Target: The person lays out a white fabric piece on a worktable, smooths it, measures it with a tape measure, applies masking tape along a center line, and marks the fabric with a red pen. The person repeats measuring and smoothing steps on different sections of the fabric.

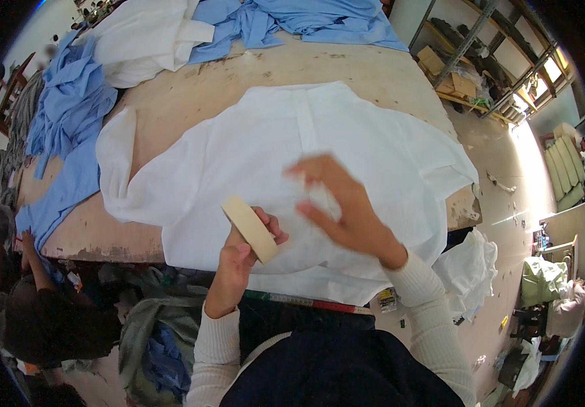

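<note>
A white shirt (258,156) lies spread out on the table before me, its collar at the far side and its sleeves reaching left and right. My left hand (237,261) is closed around a roll of cream-coloured tape (251,230), held on edge above the shirt's near part. To the right of the roll, my right hand (350,207) hovers over the shirt, blurred by motion. Its thumb stands apart from its bent fingers. A pale patch shows by the fingertips, too smeared to make out.
Blue garments (72,102) heap along the table's left side, with white cloth (143,41) and more blue cloth (326,20) at the back. A person (55,312) is at the lower left. White fabric (469,271) hangs beside the table's right corner. Metal shelves (465,51) stand far right.
</note>
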Available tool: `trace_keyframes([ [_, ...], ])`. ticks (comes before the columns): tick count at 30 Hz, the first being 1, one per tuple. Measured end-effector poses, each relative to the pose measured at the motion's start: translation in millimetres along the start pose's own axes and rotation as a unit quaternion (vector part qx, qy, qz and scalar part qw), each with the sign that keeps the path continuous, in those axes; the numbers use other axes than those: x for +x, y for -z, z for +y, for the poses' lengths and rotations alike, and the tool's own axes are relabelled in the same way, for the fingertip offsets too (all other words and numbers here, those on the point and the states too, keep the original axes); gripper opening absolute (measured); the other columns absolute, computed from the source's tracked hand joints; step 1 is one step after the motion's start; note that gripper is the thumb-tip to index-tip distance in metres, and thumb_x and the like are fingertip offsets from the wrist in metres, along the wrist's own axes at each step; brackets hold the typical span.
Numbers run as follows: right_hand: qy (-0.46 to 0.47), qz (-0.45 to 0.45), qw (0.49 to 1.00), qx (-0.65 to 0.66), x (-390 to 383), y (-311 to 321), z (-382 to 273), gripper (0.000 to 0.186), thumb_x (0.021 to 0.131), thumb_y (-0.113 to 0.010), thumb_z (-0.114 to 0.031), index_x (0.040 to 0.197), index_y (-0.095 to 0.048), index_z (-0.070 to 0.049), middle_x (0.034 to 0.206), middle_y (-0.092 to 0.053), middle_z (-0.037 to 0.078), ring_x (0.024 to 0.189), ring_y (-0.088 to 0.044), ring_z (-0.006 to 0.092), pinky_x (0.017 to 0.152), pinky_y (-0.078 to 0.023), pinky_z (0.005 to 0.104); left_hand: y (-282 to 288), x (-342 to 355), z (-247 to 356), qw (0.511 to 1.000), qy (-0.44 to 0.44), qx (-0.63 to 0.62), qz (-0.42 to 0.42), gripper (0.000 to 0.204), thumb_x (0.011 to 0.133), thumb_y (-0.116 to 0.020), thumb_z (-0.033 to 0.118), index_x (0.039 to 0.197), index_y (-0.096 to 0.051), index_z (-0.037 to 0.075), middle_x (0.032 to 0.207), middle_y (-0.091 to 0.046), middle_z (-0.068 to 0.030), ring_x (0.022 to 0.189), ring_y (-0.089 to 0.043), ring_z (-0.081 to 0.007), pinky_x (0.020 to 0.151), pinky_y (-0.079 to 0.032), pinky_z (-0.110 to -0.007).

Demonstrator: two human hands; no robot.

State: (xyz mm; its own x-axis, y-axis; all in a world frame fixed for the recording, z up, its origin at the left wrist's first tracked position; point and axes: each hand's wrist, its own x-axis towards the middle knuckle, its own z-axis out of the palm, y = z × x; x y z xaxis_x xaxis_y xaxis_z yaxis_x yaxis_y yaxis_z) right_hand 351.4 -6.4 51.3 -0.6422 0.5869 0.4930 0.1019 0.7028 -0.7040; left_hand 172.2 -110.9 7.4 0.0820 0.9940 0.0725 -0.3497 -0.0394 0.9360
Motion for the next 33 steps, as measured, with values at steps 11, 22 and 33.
trace_keyframes([
  [11, -0.114, 0.046, 0.991, 0.047, -62, -28, -42, 0.040, 0.071, -0.071, -0.004, 0.107, -0.055, -0.007, 0.085, -0.060, 0.011, 0.064, -0.056, 0.0183, 0.056, -0.047, 0.0265, -22, -12, 7, 0.876, -0.074, 0.446, -0.168, 0.073, 0.072, -0.068, 0.017, 0.132, -0.031, -0.004, 0.122, -0.047, -0.0198, 0.113, -0.050, -0.0329, 0.090, -0.043, -0.038],
  [22, -0.121, 0.046, 0.986, 0.102, -70, -27, -43, 0.031, 0.072, -0.069, -0.004, 0.099, -0.055, -0.008, 0.082, -0.058, 0.009, 0.065, -0.058, 0.0202, 0.055, -0.047, 0.0291, -31, -13, 1, 0.848, -0.075, 0.514, -0.101, 0.052, 0.071, -0.074, 0.027, 0.098, -0.042, -0.003, 0.072, -0.058, -0.0159, 0.064, -0.062, -0.0341, 0.051, -0.049, -0.040],
  [33, -0.077, 0.062, 0.992, 0.083, -74, -35, -28, 0.032, 0.071, -0.070, -0.002, 0.097, -0.052, -0.004, 0.074, -0.054, 0.006, 0.057, -0.051, 0.0116, 0.049, -0.042, 0.0235, -31, -13, -2, 0.877, -0.026, 0.471, -0.095, 0.055, 0.070, -0.075, 0.029, 0.103, -0.042, -0.001, 0.080, -0.059, -0.0164, 0.070, -0.062, -0.0362, 0.054, -0.049, -0.042],
])
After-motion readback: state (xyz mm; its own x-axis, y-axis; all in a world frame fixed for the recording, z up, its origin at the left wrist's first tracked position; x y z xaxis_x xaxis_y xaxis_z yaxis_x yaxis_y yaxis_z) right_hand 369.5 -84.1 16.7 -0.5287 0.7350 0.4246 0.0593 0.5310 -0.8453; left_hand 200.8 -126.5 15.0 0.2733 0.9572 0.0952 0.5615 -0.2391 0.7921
